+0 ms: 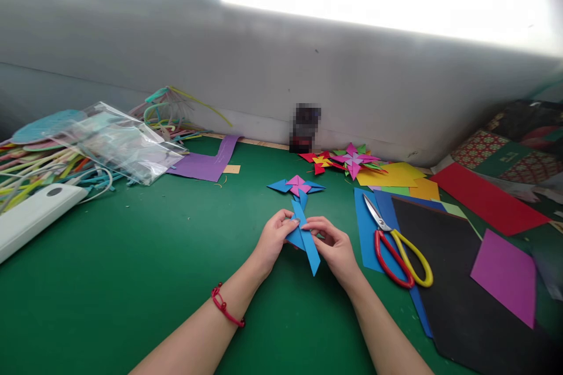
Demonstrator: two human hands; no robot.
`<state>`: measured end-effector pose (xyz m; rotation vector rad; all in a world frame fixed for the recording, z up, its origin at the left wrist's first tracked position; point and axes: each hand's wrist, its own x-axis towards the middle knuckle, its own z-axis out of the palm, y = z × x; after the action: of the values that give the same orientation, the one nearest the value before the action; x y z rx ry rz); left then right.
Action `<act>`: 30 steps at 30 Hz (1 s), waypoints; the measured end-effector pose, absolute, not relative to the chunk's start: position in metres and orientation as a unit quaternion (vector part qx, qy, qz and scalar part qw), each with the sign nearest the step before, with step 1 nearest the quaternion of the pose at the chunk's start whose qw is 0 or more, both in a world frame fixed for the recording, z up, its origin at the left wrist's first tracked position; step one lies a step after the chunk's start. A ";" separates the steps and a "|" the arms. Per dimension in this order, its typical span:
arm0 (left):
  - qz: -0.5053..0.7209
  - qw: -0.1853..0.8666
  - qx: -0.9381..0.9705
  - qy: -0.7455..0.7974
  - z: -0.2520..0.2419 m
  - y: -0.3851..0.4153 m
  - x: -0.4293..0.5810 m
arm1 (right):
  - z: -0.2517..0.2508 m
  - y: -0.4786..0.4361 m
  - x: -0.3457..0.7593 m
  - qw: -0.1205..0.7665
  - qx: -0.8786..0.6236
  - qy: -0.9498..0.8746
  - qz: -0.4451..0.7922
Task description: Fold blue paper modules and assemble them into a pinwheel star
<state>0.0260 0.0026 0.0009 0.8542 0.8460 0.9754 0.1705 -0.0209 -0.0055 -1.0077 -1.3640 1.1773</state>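
Note:
A piece of folded blue paper [309,248] is held up between both hands, its folded strips crossing and one long end slanting down toward me. My left hand [273,238] pinches it from the left, thumb on top. From the right, my right hand [333,244] closes its fingers on the same paper along the strip's edge. Just beyond the hands, a pink and blue folded paper star [298,185] lies on the green table [185,281]. The undersides of the fingers are hidden.
Red-and-yellow-handled scissors [391,246] rest at right on blue and black sheets [457,281], beside a purple square [505,278]. Behind lie folded stars [352,159] and yellow paper [391,174]. At left are a white power strip [41,217], pipe cleaners and a clear bag [132,146].

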 end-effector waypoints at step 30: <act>0.424 0.671 0.514 0.326 -0.001 -0.006 0.030 | 0.002 -0.023 0.168 0.514 -0.435 -0.542 0.502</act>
<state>0.0298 -0.0056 -0.0009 1.1573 0.7351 0.9559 0.1679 -0.0230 0.0025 -1.0461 -1.3037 1.2075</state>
